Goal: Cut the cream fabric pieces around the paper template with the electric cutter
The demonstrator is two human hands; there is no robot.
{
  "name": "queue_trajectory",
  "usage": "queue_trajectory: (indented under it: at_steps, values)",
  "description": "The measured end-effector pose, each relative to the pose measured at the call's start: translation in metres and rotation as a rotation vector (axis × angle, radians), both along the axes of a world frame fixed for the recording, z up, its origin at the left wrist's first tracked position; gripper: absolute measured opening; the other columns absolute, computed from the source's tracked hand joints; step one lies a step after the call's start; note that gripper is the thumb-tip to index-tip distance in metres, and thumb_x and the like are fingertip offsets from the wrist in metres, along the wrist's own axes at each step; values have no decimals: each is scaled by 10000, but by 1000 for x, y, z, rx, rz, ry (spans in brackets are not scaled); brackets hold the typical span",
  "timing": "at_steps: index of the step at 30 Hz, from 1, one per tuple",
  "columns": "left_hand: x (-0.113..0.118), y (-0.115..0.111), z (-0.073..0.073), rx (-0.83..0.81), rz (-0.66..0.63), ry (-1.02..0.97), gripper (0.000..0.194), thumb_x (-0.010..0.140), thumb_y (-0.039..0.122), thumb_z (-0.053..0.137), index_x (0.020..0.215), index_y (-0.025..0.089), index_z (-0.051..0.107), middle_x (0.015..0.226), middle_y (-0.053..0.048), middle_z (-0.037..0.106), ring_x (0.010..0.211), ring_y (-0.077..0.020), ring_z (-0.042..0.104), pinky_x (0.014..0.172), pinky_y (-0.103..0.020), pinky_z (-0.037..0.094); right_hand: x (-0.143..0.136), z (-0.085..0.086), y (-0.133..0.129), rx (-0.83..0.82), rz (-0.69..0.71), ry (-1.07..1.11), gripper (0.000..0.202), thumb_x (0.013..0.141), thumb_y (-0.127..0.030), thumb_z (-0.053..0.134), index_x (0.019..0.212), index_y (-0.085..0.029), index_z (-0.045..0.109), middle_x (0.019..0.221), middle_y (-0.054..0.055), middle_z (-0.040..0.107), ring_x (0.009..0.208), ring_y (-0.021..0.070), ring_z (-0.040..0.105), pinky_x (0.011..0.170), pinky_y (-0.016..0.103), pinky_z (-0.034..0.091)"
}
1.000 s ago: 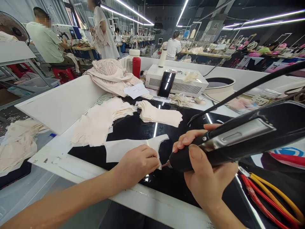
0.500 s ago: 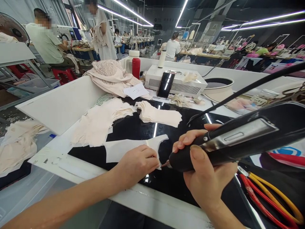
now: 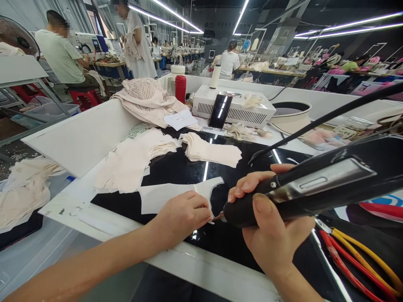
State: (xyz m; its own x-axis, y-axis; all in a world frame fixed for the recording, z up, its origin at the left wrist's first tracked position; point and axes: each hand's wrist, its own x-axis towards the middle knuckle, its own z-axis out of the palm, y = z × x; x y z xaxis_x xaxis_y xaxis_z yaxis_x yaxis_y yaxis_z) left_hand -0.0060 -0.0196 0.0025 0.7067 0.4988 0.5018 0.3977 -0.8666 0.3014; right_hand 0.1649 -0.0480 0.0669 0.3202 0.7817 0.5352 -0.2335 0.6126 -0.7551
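A pale fabric piece [image 3: 171, 195] lies flat on the glossy black tabletop [image 3: 226, 247]. My left hand [image 3: 185, 214] pinches its right edge, fingers closed. My right hand [image 3: 270, 222] is wrapped round a black handheld tool [image 3: 302, 193] with a silver plate on its side. The tool's small metal tip touches or nearly touches the fabric edge beside my left fingertips; the exact contact is too small to tell. Beyond the piece are a stack of cut fabric [image 3: 214, 152] and a larger pile of pale pieces [image 3: 129, 157].
A white vented box [image 3: 234, 107] stands at the back, with a phone [image 3: 220, 111] leaning on it. Left of it are a red bottle [image 3: 180, 89] and lace fabric [image 3: 141, 96]. Red and yellow-handled pliers [image 3: 355, 260] lie at right. A black cable crosses the right side. People sit and stand beyond.
The view has shifted very slightly. Both hands, the tool and the fabric piece keep nearly the same places.
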Motion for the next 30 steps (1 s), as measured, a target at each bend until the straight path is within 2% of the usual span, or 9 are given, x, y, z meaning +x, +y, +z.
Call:
queue_trajectory:
  at_steps: [4, 9, 15, 19, 22, 25, 28, 30]
  values:
    - [-1, -1, -1, -6, 7, 16, 179, 1094, 200, 592, 972, 169, 719, 1012, -40, 721, 928, -185, 639, 818, -294, 561, -1, 0, -1, -13, 7, 3, 399, 882, -245, 857, 1198, -294, 618, 849, -30, 672, 625, 152, 636, 545, 313, 564]
    - [0, -1, 1, -21, -1, 16, 198, 1108, 202, 565, 990, 170, 722, 1015, -47, 729, 942, -181, 656, 853, -297, 580, -2, 0, -1, -48, -15, -18, 350, 921, -236, 806, 1204, -298, 611, 865, -26, 670, 707, 163, 660, 609, 318, 589]
    - [-9, 1, 12, -70, -38, -35, 191, 1105, 138, 529, 1165, 148, 710, 1166, -86, 739, 1089, -195, 681, 1001, -330, 577, 0, -1, -7, -56, 33, -15, 393, 900, -258, 843, 1217, -307, 615, 871, -39, 675, 604, 128, 603, 571, 303, 566]
    - [-18, -1, 10, -70, -108, 15, 194, 1096, 122, 536, 1185, 133, 708, 1168, -90, 746, 1096, -207, 687, 1032, -351, 570, 1, 2, -15, -50, 65, -25, 405, 890, -313, 862, 1217, -315, 625, 847, -35, 674, 597, 133, 608, 548, 296, 556]
    - [-22, -8, 11, -58, -179, 32, 176, 1088, 125, 556, 1164, 136, 714, 1145, -85, 754, 1072, -207, 686, 1011, -340, 577, 10, 7, -17, -21, 60, -49, 510, 823, -397, 922, 1236, -319, 633, 847, -21, 669, 629, 163, 634, 532, 311, 564]
    - [-27, -15, 19, -103, -264, 90, 158, 1083, 130, 576, 1153, 154, 716, 1105, -68, 766, 1039, -191, 694, 985, -311, 584, 26, 14, -13, -24, -36, -81, 582, 776, -405, 958, 1256, -321, 641, 870, -9, 686, 642, 179, 652, 528, 330, 572]
    - [-31, -17, 30, -112, -316, 152, 168, 1090, 130, 564, 1168, 159, 711, 1079, -54, 776, 1026, -182, 708, 990, -297, 585, 43, 16, -1, -42, -184, -58, 458, 810, -358, 926, 1184, -304, 667, 843, -23, 686, 622, 170, 651, 526, 324, 571]
    - [-30, -15, 34, -73, -307, 155, 178, 1089, 115, 553, 1166, 156, 709, 1102, -60, 775, 1030, -182, 714, 989, -298, 590, 51, 14, 8, -39, -229, -21, 406, 814, -349, 911, 1136, -293, 669, 809, -41, 676, 596, 158, 637, 521, 314, 567]
